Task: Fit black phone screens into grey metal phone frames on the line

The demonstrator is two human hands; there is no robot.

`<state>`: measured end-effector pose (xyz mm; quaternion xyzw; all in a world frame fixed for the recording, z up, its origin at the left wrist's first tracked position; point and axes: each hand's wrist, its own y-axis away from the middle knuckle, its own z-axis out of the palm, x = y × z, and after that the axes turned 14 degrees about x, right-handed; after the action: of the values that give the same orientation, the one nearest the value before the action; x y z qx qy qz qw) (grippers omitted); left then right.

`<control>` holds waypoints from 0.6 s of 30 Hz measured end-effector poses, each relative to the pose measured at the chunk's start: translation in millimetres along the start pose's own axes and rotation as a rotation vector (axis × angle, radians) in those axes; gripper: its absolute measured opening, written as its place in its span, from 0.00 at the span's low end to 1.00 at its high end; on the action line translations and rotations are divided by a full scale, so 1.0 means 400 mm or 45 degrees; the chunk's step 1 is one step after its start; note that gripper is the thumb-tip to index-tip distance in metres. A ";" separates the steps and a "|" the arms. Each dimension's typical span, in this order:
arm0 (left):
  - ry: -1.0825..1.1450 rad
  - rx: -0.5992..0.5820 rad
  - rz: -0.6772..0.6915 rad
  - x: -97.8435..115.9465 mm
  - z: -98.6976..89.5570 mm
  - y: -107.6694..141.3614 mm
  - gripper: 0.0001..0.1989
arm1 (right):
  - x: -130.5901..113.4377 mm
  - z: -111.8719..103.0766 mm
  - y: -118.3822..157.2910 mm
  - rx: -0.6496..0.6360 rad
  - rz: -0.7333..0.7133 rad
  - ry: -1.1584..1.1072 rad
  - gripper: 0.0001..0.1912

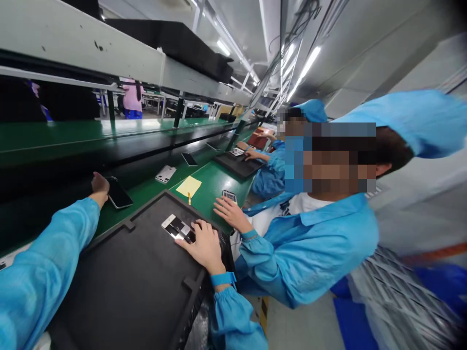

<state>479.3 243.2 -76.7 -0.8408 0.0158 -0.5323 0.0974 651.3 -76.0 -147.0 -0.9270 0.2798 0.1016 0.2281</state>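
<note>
My right hand (206,243) rests on the black foam tray (127,272), its thumb and fingers around the near end of a smartphone (171,222). White parts show at the phone's ends, with dark and grey areas between; the hand covers the rest. Out to the left, my left hand (100,184) is beside a dark-faced phone (119,195) lying on the green bench (146,194). That hand looks close against the phone's edge, but I cannot tell whether it grips. Its fingers are mostly hidden.
A co-worker in blue sits close on my right, a hand (233,215) near another phone (229,196). Yellow paper (188,185), a silver phone part (165,173) and a dark phone (189,159) lie beyond the tray. Farther along, another person works over a black tray (241,166). A shelf (146,58) runs above.
</note>
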 end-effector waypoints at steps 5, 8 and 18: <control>-0.342 0.086 -0.089 -0.010 0.019 -0.014 0.23 | 0.010 -0.002 -0.002 0.026 -0.013 0.050 0.28; -0.497 0.028 0.010 0.000 0.012 0.010 0.23 | -0.005 -0.008 -0.003 0.062 0.036 0.102 0.24; -0.815 -0.407 0.526 0.026 0.210 0.065 0.52 | 0.017 -0.028 -0.037 -0.100 0.056 0.245 0.31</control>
<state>561.3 228.8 -106.9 -0.9476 0.2356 -0.2040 0.0705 665.8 -73.6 -134.0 -0.9344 0.3164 0.0278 0.1613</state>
